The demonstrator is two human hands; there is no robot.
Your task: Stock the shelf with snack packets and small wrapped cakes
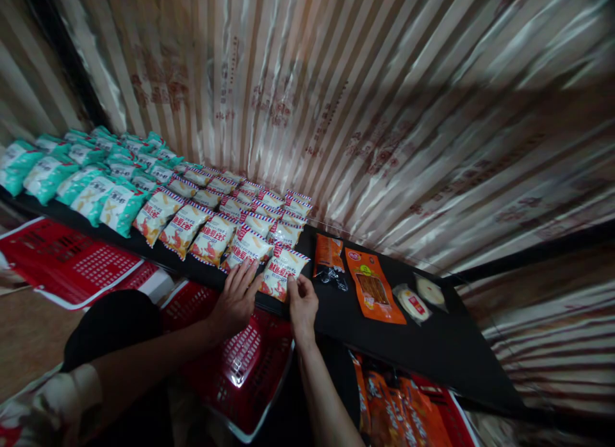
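White-and-yellow snack bags (210,241) with red lettering and striped edges stand in rows on a long black shelf (413,339). My left hand (239,298) lies with fingers stretched out over the lower part of one front-row bag (248,245), its thumb reaching toward the bag beside it. At the right end of that row, my right hand (302,306) has thumb and finger closed at the right edge of the last snack bag (282,273). This bag leans against those behind it.
Teal bags (122,207) fill the shelf's left end. Rightward lie an orange packet (328,253), a flat orange pouch (372,287) and two clear-wrapped round items (413,304). Red baskets (240,376) and orange packets (384,402) sit below. A striped curtain (307,82) hangs behind.
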